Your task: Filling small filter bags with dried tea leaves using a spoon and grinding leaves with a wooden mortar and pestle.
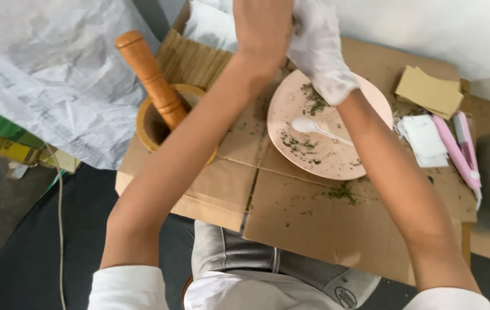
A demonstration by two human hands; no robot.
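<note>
cardboard (314, 212): flattened brown sheets cover the worktop; green flecks are scattered over them, thickest just below the plate, which reads as spill from work already done.
sack (44, 80): a large crumpled white woven bag lies left of the cardboard, apart from both hands.
left hand (262, 26): bare, raised at the top edge of the view above the far end of the cardboard, its back to the camera. The fingers are folded in toward the other hand; what they pinch, if anything, I cannot tell.
right hand (319, 49): in a thin white glove (328, 69), touching the left hand, fingers drawn together. The bare hand seems to be at the glove's fingers or cuff, so the glove looks to be going on or coming off; I cannot tell which.
plate (371, 97): pink, round, on the cardboard under the right wrist. Only a thin scatter of crushed green herb (314, 103) is on it, so most of the portion appears gone from it.
mortar (147, 123): wooden bowl to the left, partly behind the left forearm; its inside is mostly hidden.
pestle (153, 77): stands tilted in the mortar, untouched, which suggests the grinding is paused or over.
sealer (460, 155): pink, long, at the right edge, unattended.
pouches (425, 138): small white ones beside the sealer, a tan stack (428, 89) behind; whether any is filled cannot be seen.
spoon (316, 129): white plastic, lying on the plate, held by no one.
</note>
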